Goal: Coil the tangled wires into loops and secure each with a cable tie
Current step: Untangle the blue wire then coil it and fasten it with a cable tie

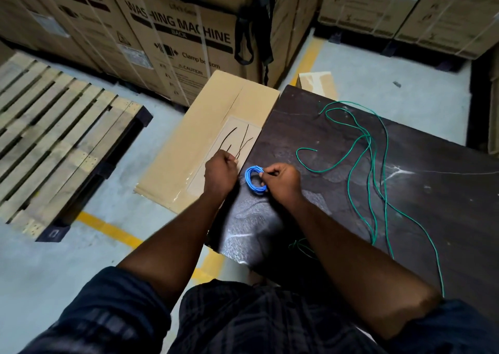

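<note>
A small coil of blue wire rests at the left part of the dark table, pinched at its right side by my right hand. Just left of it, my left hand is closed over the ends of several thin black cable ties, which fan out across the flat cardboard box. A long green wire lies loose and tangled over the table's middle and right, trailing toward the near edge.
A wooden pallet lies on the floor at the left. Large washing machine cartons stand behind, with black straps hanging down. Yellow floor lines run below the box. More cartons sit at the back right.
</note>
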Action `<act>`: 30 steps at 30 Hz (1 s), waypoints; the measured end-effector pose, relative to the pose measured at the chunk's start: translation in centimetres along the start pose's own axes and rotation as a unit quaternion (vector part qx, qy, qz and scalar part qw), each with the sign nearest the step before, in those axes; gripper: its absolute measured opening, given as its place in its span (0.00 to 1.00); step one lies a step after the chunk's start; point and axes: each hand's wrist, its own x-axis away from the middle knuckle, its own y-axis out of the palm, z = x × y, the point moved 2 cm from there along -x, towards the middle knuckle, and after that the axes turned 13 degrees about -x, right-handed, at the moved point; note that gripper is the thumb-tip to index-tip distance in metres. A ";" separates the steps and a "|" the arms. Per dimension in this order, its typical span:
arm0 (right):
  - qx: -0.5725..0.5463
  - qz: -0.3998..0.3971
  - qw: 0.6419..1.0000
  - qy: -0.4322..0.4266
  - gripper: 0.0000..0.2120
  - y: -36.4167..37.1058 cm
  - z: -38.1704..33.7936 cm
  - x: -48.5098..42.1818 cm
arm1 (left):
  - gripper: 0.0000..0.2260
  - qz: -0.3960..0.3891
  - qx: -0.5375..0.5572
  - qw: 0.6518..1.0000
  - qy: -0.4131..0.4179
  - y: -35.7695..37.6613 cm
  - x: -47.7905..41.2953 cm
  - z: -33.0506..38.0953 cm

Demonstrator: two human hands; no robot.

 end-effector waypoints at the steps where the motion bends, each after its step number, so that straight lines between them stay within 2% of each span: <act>1: 0.005 0.009 1.000 -0.004 0.03 -0.3 -0.1 -0.2 | 0.07 -0.003 0.009 1.000 0.016 -0.1 0.3 0.9; 6: 0.013 0.044 0.999 -0.022 0.03 -2.7 -1.2 -1.1 | 0.02 0.004 0.015 0.991 0.135 -1.1 2.3 4.3; 12: 0.032 0.089 0.995 -0.034 0.03 -6.4 -2.1 -1.6 | 0.02 0.000 -0.014 0.975 0.221 -1.6 5.0 6.9; 22: 0.037 0.156 0.986 -0.039 0.03 -11.2 -3.1 -1.0 | 0.04 -0.022 -0.094 0.936 0.340 -1.8 8.4 10.6; 30: 0.049 0.163 0.984 -0.052 0.03 -13.0 -3.1 -0.1 | 0.07 -0.033 -0.178 0.912 0.369 -1.5 9.3 12.5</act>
